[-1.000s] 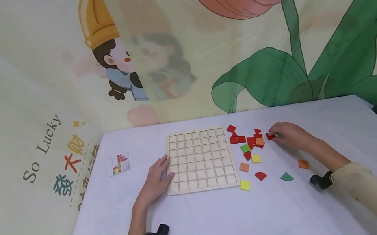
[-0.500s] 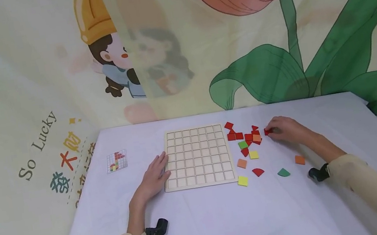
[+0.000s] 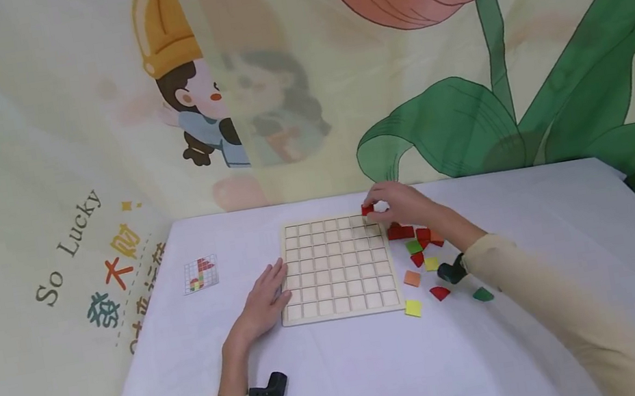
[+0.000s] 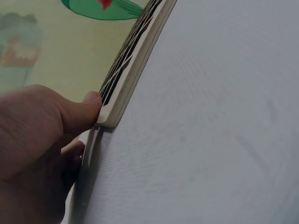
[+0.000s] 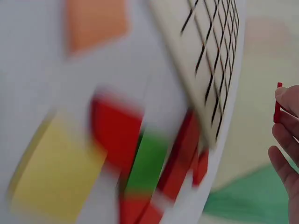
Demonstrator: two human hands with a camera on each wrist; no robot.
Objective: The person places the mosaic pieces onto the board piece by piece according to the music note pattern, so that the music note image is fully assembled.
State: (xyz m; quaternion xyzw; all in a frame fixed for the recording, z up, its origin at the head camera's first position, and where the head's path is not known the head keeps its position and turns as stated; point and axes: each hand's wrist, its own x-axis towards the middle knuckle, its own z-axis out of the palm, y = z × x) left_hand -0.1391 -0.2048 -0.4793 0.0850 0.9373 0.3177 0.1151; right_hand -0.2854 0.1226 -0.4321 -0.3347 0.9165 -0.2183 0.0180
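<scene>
Between thumb and fingers of my right hand is a small red tile, held above the far right corner of the wooden grid board. The right wrist view shows the red tile edge-on in that pinch. My left hand rests at the board's left edge with its fingers relaxed. In the left wrist view, the thumb of the left hand touches the board near its corner. The grid's cells hold no tiles.
Right of the board lie loose tiles: several red ones, a green square, yellow squares, an orange square and a green quarter-round. A printed pattern card lies at the left.
My right hand has carried the red tile leftward from beyond the loose pieces to over the board's far right corner. The left hand stays at the board's left edge.
</scene>
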